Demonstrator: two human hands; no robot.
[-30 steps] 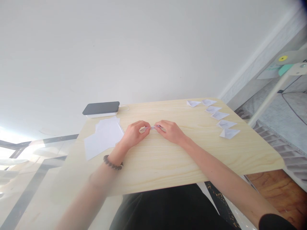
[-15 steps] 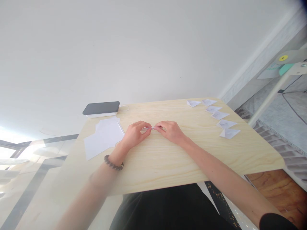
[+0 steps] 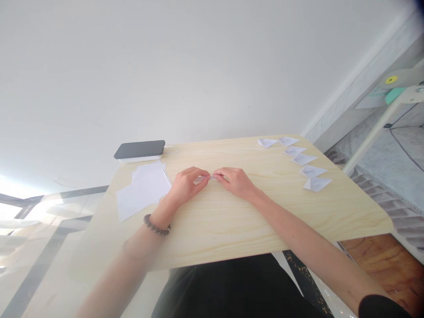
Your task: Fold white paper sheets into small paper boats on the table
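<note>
Over the middle of the table (image 3: 218, 225), my left hand (image 3: 188, 183) and my right hand (image 3: 236, 180) almost meet at the fingertips. Both pinch a small folded piece of white paper (image 3: 199, 179), mostly hidden by the fingers; its exact shape cannot be made out. Beside my left wrist lies a loose stack of white paper sheets (image 3: 142, 190). To the right, several folded white paper pieces (image 3: 317, 184) with pointed ends stand in a curved row along the table's far and right edges.
A dark-topped phone (image 3: 141, 149) rests on a white block at the far left corner, with a white cable (image 3: 171, 147) beside it. The wall (image 3: 205, 70) rises behind the table. A pale metal post (image 3: 371, 137) stands off to the right.
My fingers have shifted very slightly on the folded paper. The sheets, the folded pieces and the phone stay where they were.
</note>
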